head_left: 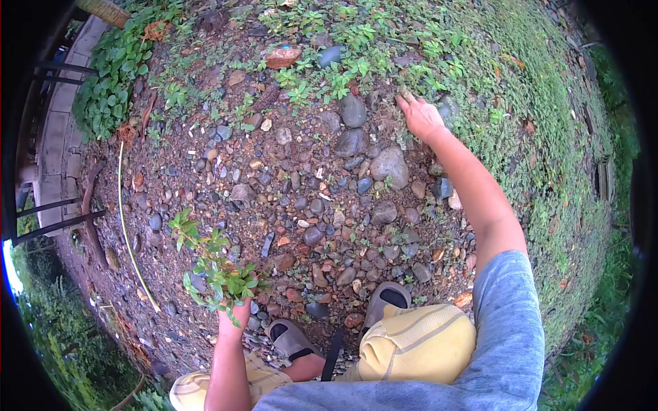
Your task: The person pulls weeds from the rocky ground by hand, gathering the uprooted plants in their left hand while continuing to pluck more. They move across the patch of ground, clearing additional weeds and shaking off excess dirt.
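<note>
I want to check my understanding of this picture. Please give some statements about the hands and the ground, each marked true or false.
1. The left hand holds a bunch of green weeds. True.
2. The right hand grips a large stone. False: its fingers lie open on the ground near low plants.
3. Many stones lie in front of the person. True.
4. The person wears closed boots. False: they are open sandals.

soft daylight, heavy fisheye vignette

left hand (234,316): fist closed, forearm raised | right hand (419,116): arm stretched forward, fingers spread
</note>
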